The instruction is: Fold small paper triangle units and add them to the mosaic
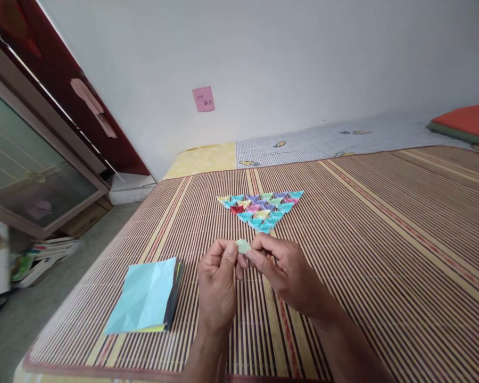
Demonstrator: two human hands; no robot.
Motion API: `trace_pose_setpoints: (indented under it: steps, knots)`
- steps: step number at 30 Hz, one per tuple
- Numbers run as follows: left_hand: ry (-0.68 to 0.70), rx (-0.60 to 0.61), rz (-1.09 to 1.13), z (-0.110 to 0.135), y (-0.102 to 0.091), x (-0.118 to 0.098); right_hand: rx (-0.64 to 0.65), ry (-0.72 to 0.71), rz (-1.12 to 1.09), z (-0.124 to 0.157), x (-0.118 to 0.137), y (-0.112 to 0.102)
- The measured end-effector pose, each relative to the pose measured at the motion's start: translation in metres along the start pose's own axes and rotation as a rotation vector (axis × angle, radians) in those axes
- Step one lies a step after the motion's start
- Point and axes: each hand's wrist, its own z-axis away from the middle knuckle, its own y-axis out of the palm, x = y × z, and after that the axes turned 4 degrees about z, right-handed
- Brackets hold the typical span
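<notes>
A small pale green folded paper (242,246) is pinched between my two hands, above the striped mat. My left hand (219,282) grips its left end between thumb and fingers. The fingertips of my right hand (281,266) close on its right end. Just beyond my hands, several small folded paper pieces (259,207) in blue, yellow, purple, pink, green and red lie in rows that form a triangle, with its point towards me. To the left of my left hand rests a stack of square paper (143,295), with a creased light blue sheet on top.
The striped bamboo mat (351,223) covers the bed. Behind it stands a white wall (283,69) bearing a pink note (203,99). Orange and green folded cloth (465,121) lies at the far right. A glass-panelled door (27,159) and floor clutter (35,260) are on the left.
</notes>
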Motion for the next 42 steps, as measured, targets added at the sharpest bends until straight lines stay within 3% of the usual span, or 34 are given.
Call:
trace_pose_setpoints:
  steps: [6,13,21,26,31,37,42]
  knots:
    - [-0.035,0.047,-0.067,-0.003,-0.005,-0.005,0.025,0.053,-0.025,0.0,-0.002,-0.005]
    - [-0.019,-0.023,-0.147,-0.009,-0.022,-0.014,0.077,0.081,0.031,0.002,-0.005,-0.01]
    - [0.003,0.102,-0.225,-0.011,-0.027,-0.02,0.09,0.035,0.124,0.003,-0.009,-0.009]
    - [-0.067,0.181,-0.255,-0.013,-0.031,-0.022,0.114,-0.012,0.185,0.003,-0.013,-0.011]
    - [-0.087,0.192,-0.349,-0.013,-0.032,-0.022,0.144,-0.009,0.236,0.003,-0.014,-0.014]
    - [-0.041,0.189,-0.361,-0.012,-0.029,-0.02,0.001,-0.044,0.194,0.002,-0.009,-0.012]
    - [0.007,0.236,-0.372,-0.009,-0.023,-0.021,-0.042,-0.087,0.199,0.001,-0.006,-0.004]
